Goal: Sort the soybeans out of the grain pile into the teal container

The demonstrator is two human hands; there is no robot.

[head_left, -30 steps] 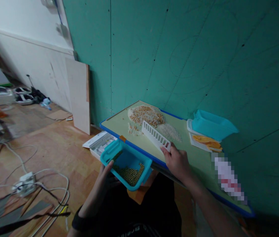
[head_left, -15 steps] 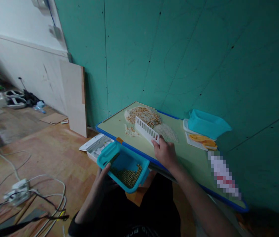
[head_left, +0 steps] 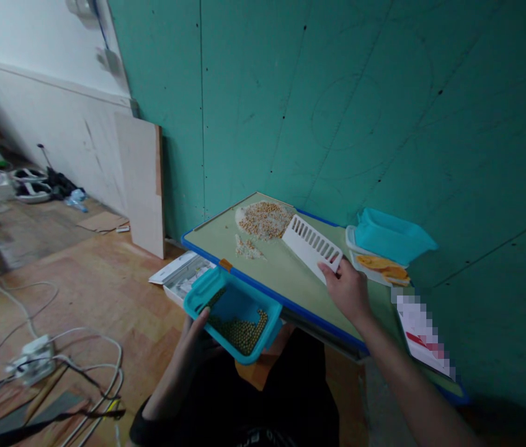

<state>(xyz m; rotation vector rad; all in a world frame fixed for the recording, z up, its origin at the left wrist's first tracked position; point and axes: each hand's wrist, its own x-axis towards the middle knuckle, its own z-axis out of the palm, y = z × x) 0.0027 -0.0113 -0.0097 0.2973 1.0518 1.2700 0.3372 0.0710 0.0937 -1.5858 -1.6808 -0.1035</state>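
My left hand [head_left: 195, 338] grips the near rim of a teal plastic tray [head_left: 232, 310], held just below the table's blue front edge; a layer of yellow-green beans [head_left: 242, 332] lies in it. My right hand [head_left: 347, 288] is closed on one end of a white slotted scraper [head_left: 312, 245], lifted and tilted over the pale green table top [head_left: 286, 273]. A heap of mixed beans and rice [head_left: 263, 218] lies at the far left of the table, with a smaller scatter [head_left: 247, 248] nearer me.
A second teal tray [head_left: 391, 234] stands upside down on a white tray with orange pieces [head_left: 384, 264] at the table's far right. A white box [head_left: 182, 276] lies on the wooden floor beside the table. Cables and a power strip [head_left: 35, 357] run across the floor at left. A teal wall stands behind.
The right hand has lifted the scraper off the table and swung it to the right, away from the heap. The left hand and teal tray stay where they were.
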